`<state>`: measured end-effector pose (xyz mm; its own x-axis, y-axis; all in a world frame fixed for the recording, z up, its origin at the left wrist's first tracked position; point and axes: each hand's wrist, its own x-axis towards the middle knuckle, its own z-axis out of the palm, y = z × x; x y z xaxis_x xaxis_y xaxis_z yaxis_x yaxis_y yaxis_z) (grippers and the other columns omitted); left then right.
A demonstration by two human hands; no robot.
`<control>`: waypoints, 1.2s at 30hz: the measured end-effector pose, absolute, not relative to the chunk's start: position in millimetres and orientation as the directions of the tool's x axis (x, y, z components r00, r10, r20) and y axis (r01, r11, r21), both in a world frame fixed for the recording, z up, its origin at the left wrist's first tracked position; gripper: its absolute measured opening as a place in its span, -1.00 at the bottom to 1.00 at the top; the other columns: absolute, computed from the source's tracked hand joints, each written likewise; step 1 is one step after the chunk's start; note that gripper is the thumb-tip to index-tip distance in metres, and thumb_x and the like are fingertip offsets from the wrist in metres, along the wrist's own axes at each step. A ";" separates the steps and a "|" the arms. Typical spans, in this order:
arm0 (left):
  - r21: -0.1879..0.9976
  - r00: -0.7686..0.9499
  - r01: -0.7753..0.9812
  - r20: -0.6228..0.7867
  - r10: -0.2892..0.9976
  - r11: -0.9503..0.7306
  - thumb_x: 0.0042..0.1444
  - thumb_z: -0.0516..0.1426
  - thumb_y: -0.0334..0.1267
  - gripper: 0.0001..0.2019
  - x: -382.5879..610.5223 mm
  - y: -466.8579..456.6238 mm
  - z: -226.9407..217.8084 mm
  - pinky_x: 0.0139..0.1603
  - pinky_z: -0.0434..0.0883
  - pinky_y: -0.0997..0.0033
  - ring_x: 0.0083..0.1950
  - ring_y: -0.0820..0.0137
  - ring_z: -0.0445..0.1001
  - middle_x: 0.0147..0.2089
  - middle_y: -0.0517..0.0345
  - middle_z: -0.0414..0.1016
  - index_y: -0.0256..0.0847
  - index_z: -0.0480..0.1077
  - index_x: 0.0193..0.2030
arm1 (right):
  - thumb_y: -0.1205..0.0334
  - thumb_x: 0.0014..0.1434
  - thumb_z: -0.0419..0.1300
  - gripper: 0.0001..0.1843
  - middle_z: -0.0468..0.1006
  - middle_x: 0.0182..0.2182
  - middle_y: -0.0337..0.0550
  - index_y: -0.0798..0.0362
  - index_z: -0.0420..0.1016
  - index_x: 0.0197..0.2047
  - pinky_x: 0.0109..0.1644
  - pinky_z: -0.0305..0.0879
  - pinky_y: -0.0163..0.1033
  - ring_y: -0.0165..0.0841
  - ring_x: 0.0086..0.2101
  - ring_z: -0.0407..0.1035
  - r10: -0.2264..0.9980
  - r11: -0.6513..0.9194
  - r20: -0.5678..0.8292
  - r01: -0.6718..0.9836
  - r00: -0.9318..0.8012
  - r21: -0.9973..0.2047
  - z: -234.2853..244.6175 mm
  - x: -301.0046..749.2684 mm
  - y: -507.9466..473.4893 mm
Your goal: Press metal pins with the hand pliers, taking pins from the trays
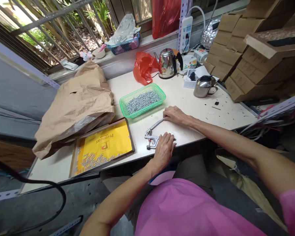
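Note:
A small metal hand press (151,137) with a long lever sits near the front edge of the white table (186,101). My left hand (164,150) lies flat over the right side of its base, fingers stretched out. My right hand (174,115) rests on the far end of the lever, fingers curled over it. Behind the press stands a green plastic basket (162,95) filled with several small silver metal parts. To the left lies a shallow framed tray (103,144) with a yellow sheet and several of the same parts at its near edge.
A large brown paper bag (78,101) covers the table's left. At the back are a red plastic bag (144,67), a steel kettle (167,63) and a small metal pot (205,86). Stacked cardboard boxes (248,59) fill the right. A black cable (39,186) loops at lower left.

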<state>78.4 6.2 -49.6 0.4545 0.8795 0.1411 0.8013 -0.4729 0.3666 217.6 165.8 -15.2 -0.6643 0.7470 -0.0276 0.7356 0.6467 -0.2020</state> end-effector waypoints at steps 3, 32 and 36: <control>0.419 0.443 0.782 0.147 0.884 -0.461 0.34 -0.09 -0.26 -0.65 78.2 7.0 -46.7 0.35 0.13 -0.08 0.38 0.14 0.16 0.28 -0.16 0.30 -0.27 0.24 0.21 | 0.30 0.27 0.07 -0.79 0.51 -0.15 0.00 0.10 0.53 -0.17 -0.10 0.08 -0.15 -0.19 -0.09 0.27 0.758 0.646 -0.004 0.752 -0.652 -0.135 -6.0 195.3 158.9; 0.334 0.164 0.921 0.136 0.977 -0.201 0.27 -0.04 -0.35 -0.72 -120.4 21.9 -12.4 -0.01 0.42 0.21 -0.06 0.25 0.38 -0.06 0.04 0.51 -0.12 0.50 -0.15 | 0.36 0.23 0.08 -0.61 0.50 -0.14 -0.07 0.07 0.30 0.13 -0.08 0.33 -0.17 -0.32 -0.21 0.41 0.688 0.725 0.537 0.415 -0.489 -0.550 65.2 118.2 189.4; 0.261 0.231 0.937 0.027 0.973 -0.230 0.29 -0.06 -0.32 -0.72 -121.1 25.8 -10.0 -0.09 0.38 0.26 -0.10 0.25 0.36 -0.18 0.00 0.48 -0.18 0.49 -0.24 | 0.32 0.25 0.09 -0.68 0.49 -0.12 -0.06 0.02 0.36 0.08 -0.08 0.37 -0.15 -0.27 -0.13 0.41 0.634 0.755 0.461 0.367 -0.621 -0.543 46.0 137.4 142.3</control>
